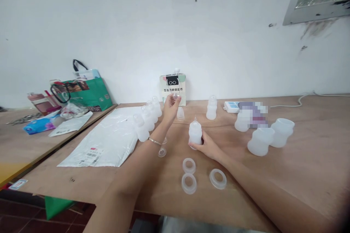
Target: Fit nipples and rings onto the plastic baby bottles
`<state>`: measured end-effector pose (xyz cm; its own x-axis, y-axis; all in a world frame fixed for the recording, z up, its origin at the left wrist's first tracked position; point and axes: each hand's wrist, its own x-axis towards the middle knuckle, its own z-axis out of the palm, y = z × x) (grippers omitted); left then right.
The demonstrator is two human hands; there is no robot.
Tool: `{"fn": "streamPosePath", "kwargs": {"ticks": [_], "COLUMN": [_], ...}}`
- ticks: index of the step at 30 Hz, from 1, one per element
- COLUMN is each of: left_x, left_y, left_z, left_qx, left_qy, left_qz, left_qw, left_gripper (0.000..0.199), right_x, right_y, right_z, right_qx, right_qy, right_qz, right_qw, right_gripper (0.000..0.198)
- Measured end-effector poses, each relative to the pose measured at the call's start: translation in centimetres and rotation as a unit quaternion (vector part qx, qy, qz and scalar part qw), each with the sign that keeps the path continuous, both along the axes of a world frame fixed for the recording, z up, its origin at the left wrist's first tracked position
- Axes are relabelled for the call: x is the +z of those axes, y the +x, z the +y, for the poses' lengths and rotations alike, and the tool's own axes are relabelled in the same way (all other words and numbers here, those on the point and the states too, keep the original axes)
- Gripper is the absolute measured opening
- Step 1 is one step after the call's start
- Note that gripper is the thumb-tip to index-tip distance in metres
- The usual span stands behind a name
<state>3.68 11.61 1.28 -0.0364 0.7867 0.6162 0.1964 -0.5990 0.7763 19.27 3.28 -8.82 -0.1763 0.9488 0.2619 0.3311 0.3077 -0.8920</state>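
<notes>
Bottle (195, 133) clamped in our right fingers (197, 146), we are pinching a clear piece (176, 96) in our left fingers (178, 100), three rings (189, 190) lying nearer us.

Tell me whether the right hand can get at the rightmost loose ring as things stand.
Probably yes, once freed: the right hand holds a bottle, but nothing appears to stand between it and the ring.

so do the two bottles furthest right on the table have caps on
No, the rightmost bottle and the bottle beside it both stand with bare, open mouths.
</notes>
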Motion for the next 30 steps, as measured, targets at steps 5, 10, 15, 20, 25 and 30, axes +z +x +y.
{"fn": "streamPosePath", "kwargs": {"ticks": [5, 10, 15, 20, 25, 30], "left_x": [1.0, -0.6, -1.3, -1.6, -1.9, -1.7], "left_y": [-0.6, -0.6, -0.1, 0.0, -0.1, 0.0], "left_z": [-6.7, -7.9, -7.7, -7.9, -7.9, -8.2], "left_qx": [-0.152, -0.151, -0.133, -0.167, -0.157, -0.147], "left_qy": [0.045, 0.068, 0.069, 0.08, 0.079, 0.093], "left_qz": [0.128, 0.229, 0.243, 0.244, 0.247, 0.249], "left_qw": [0.979, 0.959, 0.958, 0.952, 0.953, 0.953], "left_gripper": [0.044, 0.036, 0.04, 0.04, 0.041, 0.041], "right_x": [0.5, 0.6, 0.2, 0.1, 0.1, 0.3], "right_y": [-0.2, -0.2, -0.1, -0.3, -0.3, -0.3], "right_z": [-0.4, -0.6, -0.4, -0.6, -0.7, -0.8], "right_qx": [0.004, 0.003, 0.007, 0.017, 0.015, 0.016], "right_qy": [0.008, 0.004, 0.009, 0.008, 0.008, 0.01], "right_qz": [-0.002, 0.001, 0.006, -0.002, -0.012, -0.016], "right_qw": [1.0, 1.0, 1.0, 1.0, 1.0, 1.0], "right_gripper": [0.06, 0.056, 0.059, 0.064, 0.06, 0.061]}}
